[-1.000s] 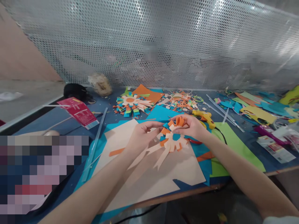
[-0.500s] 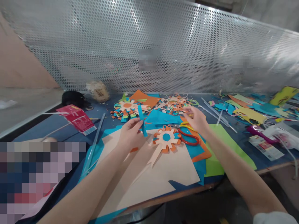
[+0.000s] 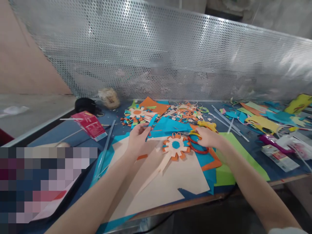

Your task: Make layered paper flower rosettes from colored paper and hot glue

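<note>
My left hand [image 3: 138,136] pinches a narrow blue paper strip [image 3: 153,121] that slants up from the fingertips. It hovers over a large cream paper sheet [image 3: 156,188]. At the right, my right hand [image 3: 208,136] is on the handles of the scissors [image 3: 198,149], its fingers closed around the yellow loop; the red loop shows below. Beside the blades lies a paper flower [image 3: 175,145] with a blue centre, cream and orange petals and a cream tail. A blue paper piece [image 3: 170,126] is just behind it.
Behind are another paper flower [image 3: 137,112] and a heap of scraps [image 3: 187,112]. A red packet [image 3: 90,125] and clear glue stick [image 3: 106,146] lie left. Green paper [image 3: 241,159] and a purple-handled tool [image 3: 275,143] lie right. A perforated metal panel [image 3: 175,65] rises behind.
My right hand has come down onto the scissors' handles. The blue strip in my left hand has turned from upright to slanting. The view has shifted slightly.
</note>
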{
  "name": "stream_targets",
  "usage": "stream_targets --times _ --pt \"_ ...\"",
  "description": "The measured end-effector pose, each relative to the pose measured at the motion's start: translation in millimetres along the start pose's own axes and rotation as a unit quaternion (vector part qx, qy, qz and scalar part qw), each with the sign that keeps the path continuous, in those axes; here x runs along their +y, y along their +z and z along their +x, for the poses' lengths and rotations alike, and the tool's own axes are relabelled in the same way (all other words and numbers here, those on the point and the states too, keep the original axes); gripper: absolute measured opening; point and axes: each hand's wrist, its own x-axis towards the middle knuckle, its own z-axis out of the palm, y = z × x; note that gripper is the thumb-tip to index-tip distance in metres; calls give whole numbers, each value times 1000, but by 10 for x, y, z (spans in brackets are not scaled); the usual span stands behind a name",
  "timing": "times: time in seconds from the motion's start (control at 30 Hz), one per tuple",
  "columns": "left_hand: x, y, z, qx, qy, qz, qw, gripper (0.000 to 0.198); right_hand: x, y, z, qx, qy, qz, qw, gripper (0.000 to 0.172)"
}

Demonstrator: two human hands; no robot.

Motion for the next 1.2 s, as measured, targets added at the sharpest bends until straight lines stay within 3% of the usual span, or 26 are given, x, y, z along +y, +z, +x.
stream_targets --times 0.2,0.33,0.53,0.63,0.73,0.87,1.1,1.2 --pt "59 17 -30 -51 66 75 994 28 -31 -6 -23 -18 -24 -40 999 38" --pt "129 100 109 -145 139 170 965 20 -60 54 8 -7 -26 -47 999 33" --pt "171 592 399 -310 139 242 909 9 -108 26 -34 -10 -22 -56 998 33" --pt "102 786 475 -339 128 260 895 6 -146 -15 -67 -16 -18 -61 998 41" --pt "39 830 508 -331 125 264 897 7 -172 -41 -78 -20 -15 -66 998 40" --pt "13 742 526 -292 123 250 915 8 -192 -49 -83 -14 -16 -68 997 36" --pt "106 462 476 -195 90 166 962 14 -214 -96 -116 46 -2 -57 997 45" --pt "144 296 382 -145 58 104 982 23 -203 -120 -107 72 22 -50 996 41"
